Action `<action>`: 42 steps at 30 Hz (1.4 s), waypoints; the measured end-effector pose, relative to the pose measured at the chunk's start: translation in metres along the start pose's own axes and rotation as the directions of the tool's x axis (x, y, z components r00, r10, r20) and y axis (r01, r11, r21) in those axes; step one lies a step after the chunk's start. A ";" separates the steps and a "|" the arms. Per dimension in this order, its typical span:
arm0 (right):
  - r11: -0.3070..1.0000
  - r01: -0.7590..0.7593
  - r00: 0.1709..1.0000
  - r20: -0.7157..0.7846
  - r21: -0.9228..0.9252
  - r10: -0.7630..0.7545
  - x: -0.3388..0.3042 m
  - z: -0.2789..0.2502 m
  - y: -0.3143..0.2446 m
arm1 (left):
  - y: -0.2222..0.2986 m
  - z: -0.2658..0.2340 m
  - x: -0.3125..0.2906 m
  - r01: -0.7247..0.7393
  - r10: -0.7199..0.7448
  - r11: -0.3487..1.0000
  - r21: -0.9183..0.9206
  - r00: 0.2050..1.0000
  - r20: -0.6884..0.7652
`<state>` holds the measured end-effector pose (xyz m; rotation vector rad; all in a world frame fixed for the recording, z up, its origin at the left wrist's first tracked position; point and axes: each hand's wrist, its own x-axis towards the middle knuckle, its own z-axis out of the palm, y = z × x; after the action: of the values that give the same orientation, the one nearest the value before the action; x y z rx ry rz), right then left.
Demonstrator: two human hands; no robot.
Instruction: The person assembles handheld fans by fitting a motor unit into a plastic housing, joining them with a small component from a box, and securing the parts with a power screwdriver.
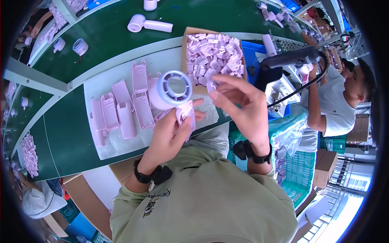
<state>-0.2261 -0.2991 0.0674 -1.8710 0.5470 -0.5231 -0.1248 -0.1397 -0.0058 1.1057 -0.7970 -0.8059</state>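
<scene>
My left hand (168, 135) is closed around the lower part of a lilac handheld fan (155, 95), whose round, hollow-looking head points up. Pinched between the thumb and fingertips of my right hand (248, 107) is a small lilac plastic piece (211, 85), held to the right of the fan head and apart from it. Several lilac handle shells (108, 110) lie in rows on a white pad (113, 151), to the left of my left hand. Just beyond my right hand stands a cardboard box (184, 54) heaped with small lilac plastic parts (214, 52).
A dark cylindrical tool with a cable (289, 58) juts in at the right, over a blue bin (252, 50). Across the green belt (109, 36) lie further fans (158, 26). A teal crate (302, 174) stands right of me; a co-worker (334, 101) sits beyond.
</scene>
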 end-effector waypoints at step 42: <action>0.927 0.316 0.877 -0.309 -0.202 -0.367 -0.031 0.003 0.041 | 0.011 0.025 0.004 -0.240 0.322 0.940 0.244 0.860 -0.395</action>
<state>-0.2539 -0.2915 0.0251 -2.0421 0.4886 -1.0868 -0.1424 -0.1513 0.0116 1.2405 -0.6440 -0.2223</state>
